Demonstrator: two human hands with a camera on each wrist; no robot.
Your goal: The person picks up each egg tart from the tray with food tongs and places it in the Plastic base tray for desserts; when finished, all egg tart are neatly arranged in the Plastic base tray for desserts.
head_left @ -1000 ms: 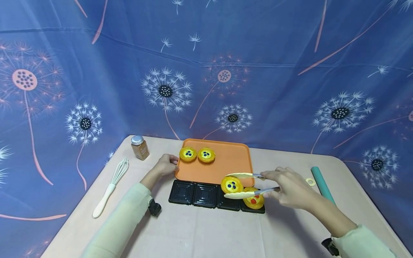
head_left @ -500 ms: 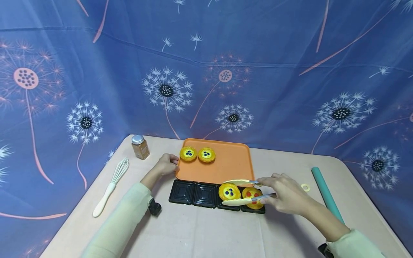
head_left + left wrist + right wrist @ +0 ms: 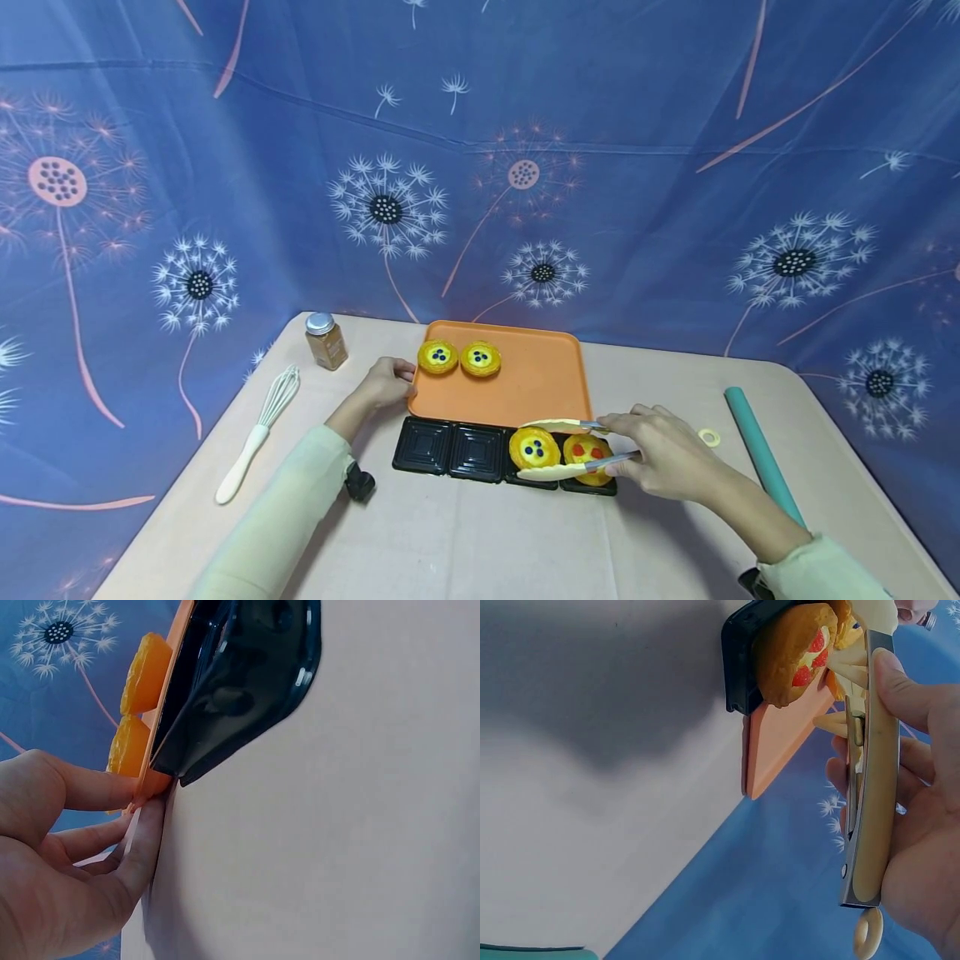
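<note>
My left hand pinches the left rim of an orange tray; the left wrist view has its thumb above the rim and fingers beneath. Two blueberry-topped tarts sit at that tray's left end. My right hand grips cream-tipped tongs, whose arms lie on either side of another blueberry-topped tart. That tart is in the third compartment from the left of a black tray. Whether the tips touch it cannot be made out. A tart with red berry pieces occupies the rightmost compartment.
A whisk and a jar of brown contents with a silver lid are at the left. To the right lie a teal roll and a small cream ring, which belongs to the tongs' end. A blue dandelion-print cloth hangs behind.
The right hand has lowered the tongs and the blueberry-topped tart toward me into the black tray's third compartment. During the last half second little has moved. The left hand stays at the orange tray.
</note>
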